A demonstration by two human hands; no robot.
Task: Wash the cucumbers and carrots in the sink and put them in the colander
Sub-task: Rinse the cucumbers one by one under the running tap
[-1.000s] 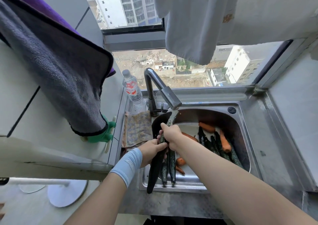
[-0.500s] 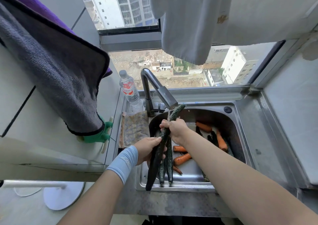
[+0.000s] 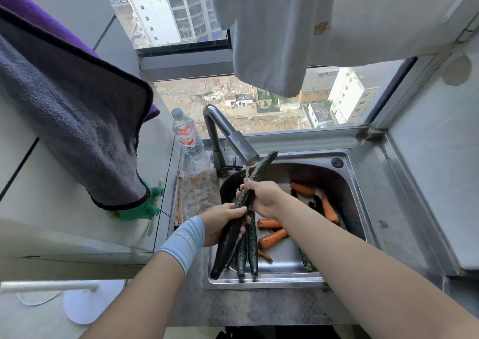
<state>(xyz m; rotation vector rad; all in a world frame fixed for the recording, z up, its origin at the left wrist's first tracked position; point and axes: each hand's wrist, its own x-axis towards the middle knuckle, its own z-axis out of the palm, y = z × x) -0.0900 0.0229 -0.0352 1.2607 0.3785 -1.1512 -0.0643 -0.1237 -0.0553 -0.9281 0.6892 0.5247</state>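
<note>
Rinse | both left hand (image 3: 223, 222) and right hand (image 3: 261, 196) grip long dark-green cucumber (image 3: 241, 209) under steel tap (image 3: 233, 141) | advise rotating it, rubbing full length in stream

Lighting: bright, even daylight from the large window (image 3: 259, 110) behind the stainless steel sink (image 3: 363, 190). Soft sheen on wet steel; shadows faint. Quality: sharp centrally; strong wide-angle bending at edges, stretching the forearms and the hanging grey towel (image 3: 72, 120).

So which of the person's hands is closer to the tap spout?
Right. The right hand grips the cucumber just below the spout, with the water running onto it. The left hand holds the same cucumber lower down, farther from the spout.
</note>
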